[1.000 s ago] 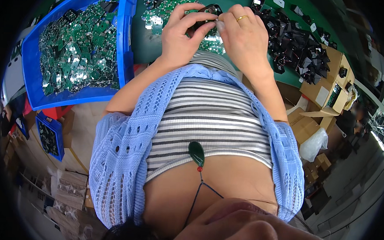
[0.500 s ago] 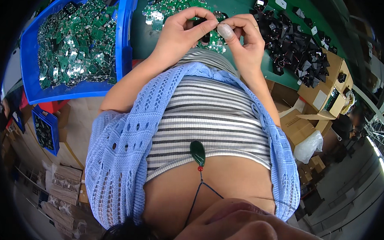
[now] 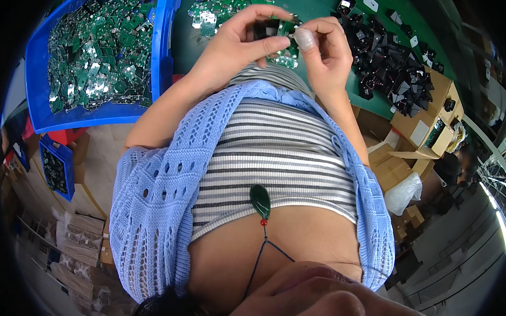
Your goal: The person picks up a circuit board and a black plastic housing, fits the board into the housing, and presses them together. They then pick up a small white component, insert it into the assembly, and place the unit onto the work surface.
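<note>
My left hand [image 3: 234, 46] is closed round a small black part [image 3: 263, 29], with fingers above and the thumb below. A green circuit board [image 3: 287, 29] shows at the right end of that part; whether the two are joined I cannot tell. My right hand [image 3: 330, 54] is closed in a pinch at the board's right edge, thumb and forefinger together. Its fingertips partly hide what lies between them. Beneath the hands, more green circuit boards [image 3: 283, 60] lie on the green tabletop [image 3: 184, 50].
On the left stands a blue bin [image 3: 87, 122] heaped with circuit boards [image 3: 100, 58]. Black plastic parts [image 3: 379, 56] are piled on the right of the table, beside an open cardboard box [image 3: 430, 122]. A smaller blue crate [image 3: 56, 168] is lower left.
My left hand has opened its grip slightly and turned, so the black part and circuit board show more. My right hand has shifted a little to the right, still pinching.
</note>
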Demonstrator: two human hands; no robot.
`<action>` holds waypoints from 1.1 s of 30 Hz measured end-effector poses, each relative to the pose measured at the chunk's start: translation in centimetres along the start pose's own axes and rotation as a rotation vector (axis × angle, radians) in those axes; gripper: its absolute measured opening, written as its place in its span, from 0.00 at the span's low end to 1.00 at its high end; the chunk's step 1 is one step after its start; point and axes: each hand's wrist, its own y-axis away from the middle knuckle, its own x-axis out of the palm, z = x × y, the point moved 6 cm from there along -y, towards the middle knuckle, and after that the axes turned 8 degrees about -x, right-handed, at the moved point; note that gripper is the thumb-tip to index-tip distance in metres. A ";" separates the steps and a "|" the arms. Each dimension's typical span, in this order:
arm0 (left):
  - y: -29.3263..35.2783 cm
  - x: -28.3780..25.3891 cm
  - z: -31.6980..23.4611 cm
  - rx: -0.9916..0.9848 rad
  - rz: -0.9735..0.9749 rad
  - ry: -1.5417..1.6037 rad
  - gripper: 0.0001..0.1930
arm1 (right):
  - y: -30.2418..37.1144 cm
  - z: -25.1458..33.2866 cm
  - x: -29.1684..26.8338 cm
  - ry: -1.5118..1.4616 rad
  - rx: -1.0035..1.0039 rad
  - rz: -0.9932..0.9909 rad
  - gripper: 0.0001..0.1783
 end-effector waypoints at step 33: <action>2.8 -0.5 -5.7 0.445 -0.455 -0.516 0.19 | -1.9 4.9 2.3 0.599 -0.487 0.176 0.12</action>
